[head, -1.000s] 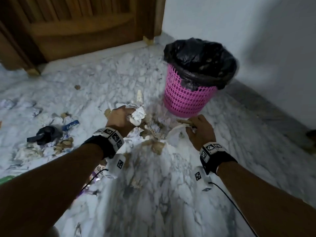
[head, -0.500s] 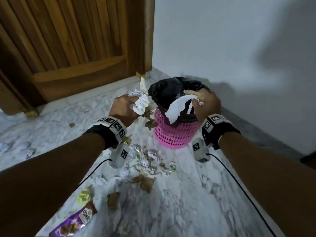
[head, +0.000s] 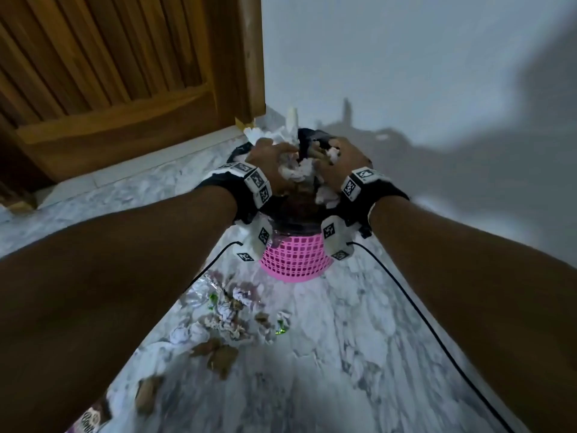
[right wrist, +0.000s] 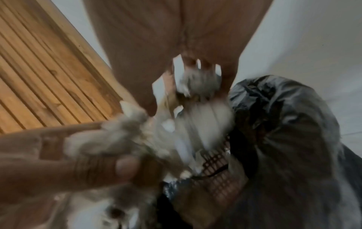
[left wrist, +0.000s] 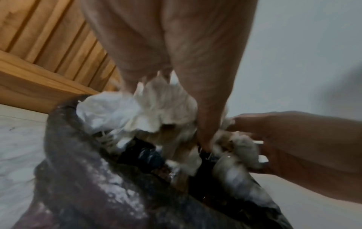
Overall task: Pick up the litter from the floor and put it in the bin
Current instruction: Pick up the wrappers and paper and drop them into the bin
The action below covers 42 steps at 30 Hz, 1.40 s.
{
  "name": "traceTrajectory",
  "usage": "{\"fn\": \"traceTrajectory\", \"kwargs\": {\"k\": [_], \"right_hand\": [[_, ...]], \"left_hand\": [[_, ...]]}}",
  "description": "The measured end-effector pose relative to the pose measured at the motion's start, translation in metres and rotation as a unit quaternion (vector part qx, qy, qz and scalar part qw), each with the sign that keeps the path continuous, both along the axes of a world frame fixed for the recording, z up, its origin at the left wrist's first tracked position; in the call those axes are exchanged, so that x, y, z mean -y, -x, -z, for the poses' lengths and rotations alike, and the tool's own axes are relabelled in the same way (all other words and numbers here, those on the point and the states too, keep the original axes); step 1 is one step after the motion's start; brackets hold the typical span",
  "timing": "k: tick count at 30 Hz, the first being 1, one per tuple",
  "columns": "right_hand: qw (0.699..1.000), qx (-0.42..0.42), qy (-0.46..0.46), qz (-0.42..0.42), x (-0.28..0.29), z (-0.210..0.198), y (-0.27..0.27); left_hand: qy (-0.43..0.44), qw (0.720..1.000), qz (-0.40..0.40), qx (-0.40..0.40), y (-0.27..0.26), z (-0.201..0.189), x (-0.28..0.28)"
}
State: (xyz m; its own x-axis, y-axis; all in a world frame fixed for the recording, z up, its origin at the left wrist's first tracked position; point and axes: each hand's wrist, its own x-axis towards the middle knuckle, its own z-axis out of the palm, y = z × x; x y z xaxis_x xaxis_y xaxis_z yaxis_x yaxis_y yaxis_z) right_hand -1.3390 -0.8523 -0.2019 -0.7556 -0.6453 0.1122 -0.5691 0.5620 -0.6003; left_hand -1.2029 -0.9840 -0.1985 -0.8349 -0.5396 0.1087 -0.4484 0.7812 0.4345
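Note:
A pink mesh bin [head: 295,264] lined with a black bag [left wrist: 82,170] stands near the wall. Both hands are over its mouth, side by side. My left hand [head: 268,157] grips a wad of crumpled white paper [left wrist: 137,111] above the bag's rim. My right hand [head: 337,157] holds crumpled paper scraps [right wrist: 197,83] beside it, and white paper [head: 299,173] bulges between the two hands. In the right wrist view paper hangs down into the bag [right wrist: 284,139]. The bin's inside is mostly hidden by the hands.
More litter [head: 231,310] lies on the marble floor in front of the bin: paper balls, brown scraps, foil. A purple wrapper [head: 89,423] lies at the lower left. A wooden door [head: 109,82] is at the back left, a white wall [head: 406,73] behind the bin.
Both hands rose from the floor with litter, moved forward and came together over the bin's mouth. The view tilted up and closer to the bin.

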Motion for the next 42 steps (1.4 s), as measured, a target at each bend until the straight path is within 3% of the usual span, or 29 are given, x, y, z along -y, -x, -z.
{"fn": "traceTrajectory", "kwargs": {"k": [2,6,13,20,27,35,42], "right_hand": [[0.998,0.001,-0.012,-0.057,0.004,0.0,0.004],[0.994,-0.041,-0.069,-0.08,0.002,-0.007,0.001],[0.997,-0.051,0.008,-0.059,-0.019,0.002,-0.016],[0.995,-0.075,0.063,-0.031,-0.048,0.002,-0.094],[0.997,-0.078,-0.012,0.026,-0.092,0.04,-0.183],[0.993,-0.051,-0.015,0.104,-0.172,0.126,-0.269],[0.994,-0.019,-0.08,0.077,-0.206,0.185,-0.299]], "left_hand": [[0.004,0.998,0.024,0.06,0.006,0.006,0.002],[0.011,0.998,0.041,0.042,0.002,0.001,0.007],[0.032,0.999,0.034,0.003,-0.055,-0.007,0.016],[0.006,0.999,0.035,-0.023,-0.146,0.014,0.004],[-0.03,0.996,0.076,0.023,-0.234,0.086,-0.02],[-0.096,0.983,0.088,0.128,-0.315,0.195,-0.06],[-0.088,0.976,0.046,0.193,-0.373,0.251,-0.063]]}}
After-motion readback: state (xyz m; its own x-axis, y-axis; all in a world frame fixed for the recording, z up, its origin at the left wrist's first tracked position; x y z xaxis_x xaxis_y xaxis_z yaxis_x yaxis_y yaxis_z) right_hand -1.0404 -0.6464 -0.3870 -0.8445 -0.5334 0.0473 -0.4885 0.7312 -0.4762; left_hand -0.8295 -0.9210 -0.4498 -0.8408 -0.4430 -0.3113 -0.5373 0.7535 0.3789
